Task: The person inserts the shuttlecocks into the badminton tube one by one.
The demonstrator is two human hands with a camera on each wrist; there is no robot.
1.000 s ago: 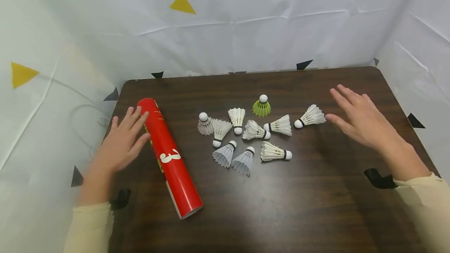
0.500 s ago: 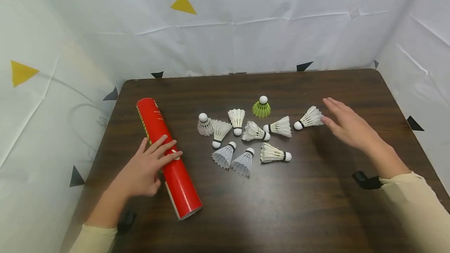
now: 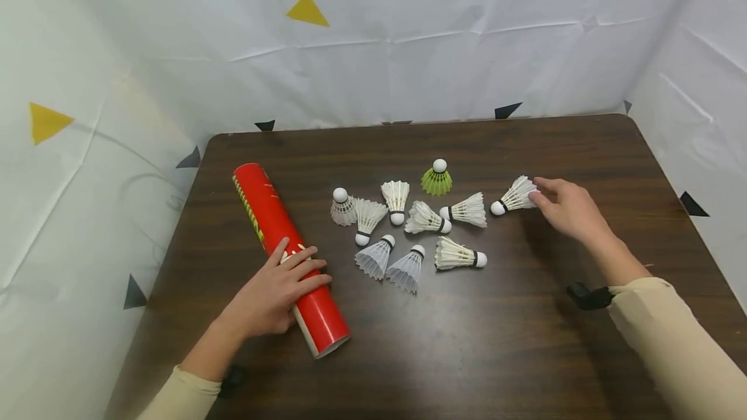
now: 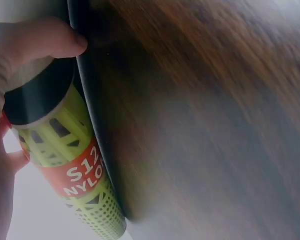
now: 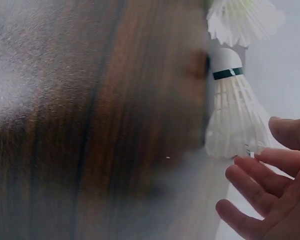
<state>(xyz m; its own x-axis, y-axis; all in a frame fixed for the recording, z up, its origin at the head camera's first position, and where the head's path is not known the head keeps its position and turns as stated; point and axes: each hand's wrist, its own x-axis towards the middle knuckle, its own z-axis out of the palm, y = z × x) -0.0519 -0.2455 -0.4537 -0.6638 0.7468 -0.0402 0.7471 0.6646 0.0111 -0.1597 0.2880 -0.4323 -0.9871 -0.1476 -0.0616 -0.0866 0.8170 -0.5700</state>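
Note:
A long red cardboard tube (image 3: 268, 212) lies slantwise on the left of the table; its yellow-green side with "NYLON" lettering shows in the left wrist view. My left hand (image 3: 274, 297) grips it near its lower half, fingers over the top and thumb (image 4: 65, 42) on the near side. At the right, a white feather shuttlecock (image 3: 516, 196) lies on its side. My right hand (image 3: 574, 212) is at the feathered end of this shuttlecock, thumb and fingers spread apart around the skirt's edge. Whether the fingertips touch the feathers is hard to tell.
Several white shuttlecocks (image 3: 397, 203) lie loosely grouped mid-table, among them two plastic-skirted ones (image 3: 406, 271). A yellow-green shuttlecock (image 3: 436, 180) stands behind them. White sheeting (image 3: 385, 76) with yellow and black triangles encloses the dark wooden table (image 3: 496, 355).
My left hand has come down from the left onto the tube and taken hold of it, and the tube has shifted slightly right. My right hand has moved left toward the shuttlecock.

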